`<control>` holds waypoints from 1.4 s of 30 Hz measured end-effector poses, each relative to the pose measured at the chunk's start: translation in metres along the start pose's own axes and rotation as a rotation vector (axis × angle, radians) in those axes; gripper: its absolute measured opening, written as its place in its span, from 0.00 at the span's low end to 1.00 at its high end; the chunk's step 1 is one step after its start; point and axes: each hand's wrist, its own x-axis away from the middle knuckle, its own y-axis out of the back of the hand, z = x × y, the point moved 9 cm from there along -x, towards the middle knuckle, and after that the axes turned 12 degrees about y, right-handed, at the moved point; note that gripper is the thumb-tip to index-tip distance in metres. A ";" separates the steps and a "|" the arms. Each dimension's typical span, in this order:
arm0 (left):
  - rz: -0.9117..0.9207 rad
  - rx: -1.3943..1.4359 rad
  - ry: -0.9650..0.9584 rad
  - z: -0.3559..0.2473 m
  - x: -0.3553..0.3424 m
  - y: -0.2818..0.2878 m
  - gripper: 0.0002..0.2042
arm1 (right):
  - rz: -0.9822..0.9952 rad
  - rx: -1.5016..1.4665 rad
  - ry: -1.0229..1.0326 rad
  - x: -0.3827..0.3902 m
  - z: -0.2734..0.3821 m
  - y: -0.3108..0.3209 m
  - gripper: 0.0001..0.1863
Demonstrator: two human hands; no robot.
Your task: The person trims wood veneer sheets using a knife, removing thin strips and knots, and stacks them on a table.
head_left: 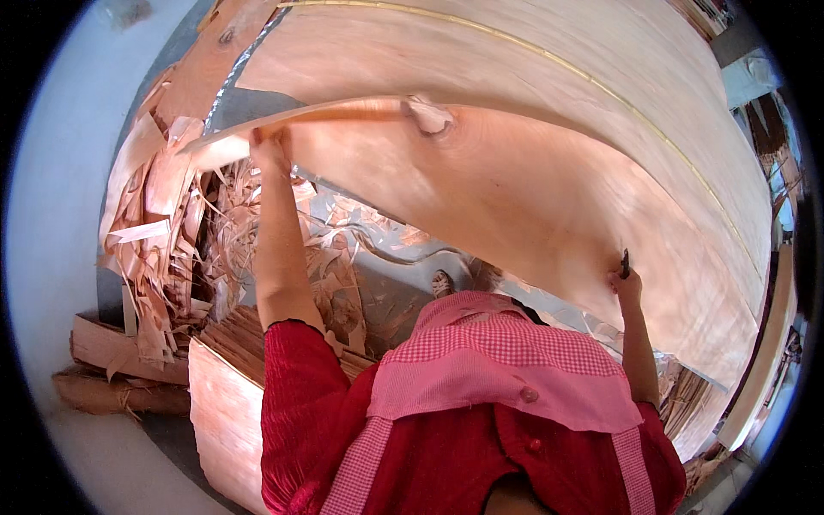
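A long, thin wood veneer sheet (pixel 506 189) bows up across the space in front of me. My left hand (pixel 271 153) is closed on its left part, where the edge is lifted and curled. A torn knot (pixel 427 116) marks the sheet's upper edge. At the right, my right hand (pixel 628 287) is closed around a small dark tool (pixel 625 262) that sticks up from the fist. This fist is at the sheet's near edge; whether the fingers also grip the wood, I cannot tell.
Beyond lies a wide veneer surface (pixel 549 103) crossed by a yellowish bamboo strip (pixel 592 79). Torn veneer scraps (pixel 163 249) heap up at the left and litter the floor. Near my left arm stands a veneer stack (pixel 225 412). A shoe (pixel 442 283) shows below the sheet.
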 end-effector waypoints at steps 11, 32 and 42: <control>0.077 -0.294 -0.134 -0.037 -0.025 -0.012 0.28 | 0.022 0.062 -0.124 0.004 -0.007 0.005 0.03; -0.144 -0.313 0.077 0.003 -0.087 0.104 0.12 | -0.810 0.061 -0.345 0.120 -0.011 -0.048 0.18; -0.180 -0.403 0.137 0.002 -0.129 0.134 0.09 | -0.865 -0.626 -0.692 0.091 0.021 -0.141 0.07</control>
